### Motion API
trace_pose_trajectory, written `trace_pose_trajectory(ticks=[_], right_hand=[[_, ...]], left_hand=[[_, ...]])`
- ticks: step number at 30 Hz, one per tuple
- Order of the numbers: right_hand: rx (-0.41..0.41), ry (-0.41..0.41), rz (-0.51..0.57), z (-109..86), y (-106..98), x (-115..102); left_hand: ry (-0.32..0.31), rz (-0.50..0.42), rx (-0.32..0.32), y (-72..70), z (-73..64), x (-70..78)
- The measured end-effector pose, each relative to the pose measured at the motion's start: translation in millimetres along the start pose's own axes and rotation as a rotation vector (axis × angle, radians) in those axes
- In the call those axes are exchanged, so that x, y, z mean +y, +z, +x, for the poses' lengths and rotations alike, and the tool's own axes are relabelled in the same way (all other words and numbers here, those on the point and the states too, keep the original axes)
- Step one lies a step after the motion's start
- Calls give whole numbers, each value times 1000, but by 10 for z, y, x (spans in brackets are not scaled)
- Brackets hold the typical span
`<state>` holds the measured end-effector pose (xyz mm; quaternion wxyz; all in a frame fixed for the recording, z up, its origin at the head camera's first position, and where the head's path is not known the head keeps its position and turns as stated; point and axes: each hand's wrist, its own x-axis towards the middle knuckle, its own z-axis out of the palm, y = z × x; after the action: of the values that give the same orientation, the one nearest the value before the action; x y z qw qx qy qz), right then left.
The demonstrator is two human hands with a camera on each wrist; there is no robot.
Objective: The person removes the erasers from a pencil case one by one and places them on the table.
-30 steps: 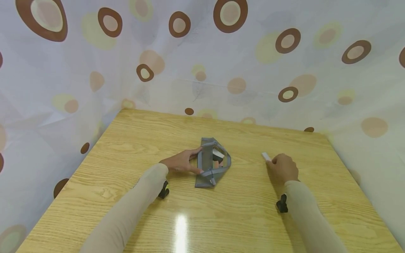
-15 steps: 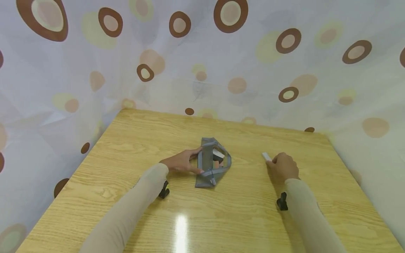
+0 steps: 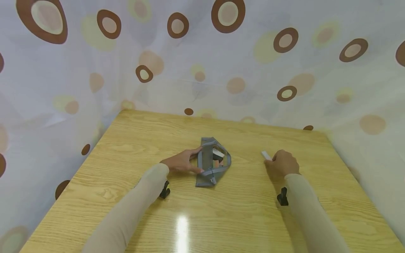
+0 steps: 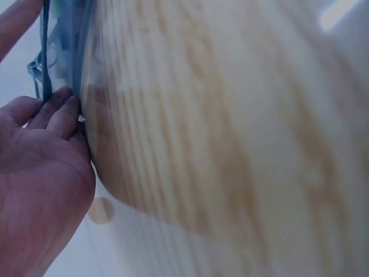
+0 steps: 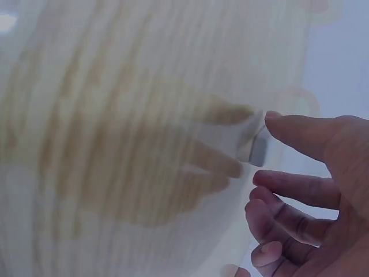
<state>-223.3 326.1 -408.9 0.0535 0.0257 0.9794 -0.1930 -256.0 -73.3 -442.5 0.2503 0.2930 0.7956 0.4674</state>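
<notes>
Across the wooden tabletop (image 3: 240,211), I have the left hand (image 3: 181,161) touching the gray bag (image 3: 207,158), digits apart; I can't tell whether the right hand (image 3: 283,163) pinches the white block (image 3: 265,155)

Bag (image 3: 207,160) on table (image 3: 234,214), block (image 3: 266,155) to its right, curtain (image 3: 202,49) behind

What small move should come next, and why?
I'd probably have the right hand pinch the white block firmly: it sits between thumb and fingers, but no secure hold plainly shows. The left hand touches the grey bag.
</notes>
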Motion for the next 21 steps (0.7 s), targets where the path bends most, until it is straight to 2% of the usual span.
trace_pose_trajectory(ticks=[5, 12, 16, 21], right_hand=[[63, -47, -10, 43, -72, -68], [143, -136, 27, 25, -66, -364], [163, -188, 78, 39, -27, -579], [148, -235, 137, 91, 65, -841]], left_hand=[[-4, -1, 6, 4, -11, 15], [-14, -7, -3, 30, -17, 7], [-8, 0, -3, 21, -18, 5], [-1, 6, 1, 2, -9, 10]])
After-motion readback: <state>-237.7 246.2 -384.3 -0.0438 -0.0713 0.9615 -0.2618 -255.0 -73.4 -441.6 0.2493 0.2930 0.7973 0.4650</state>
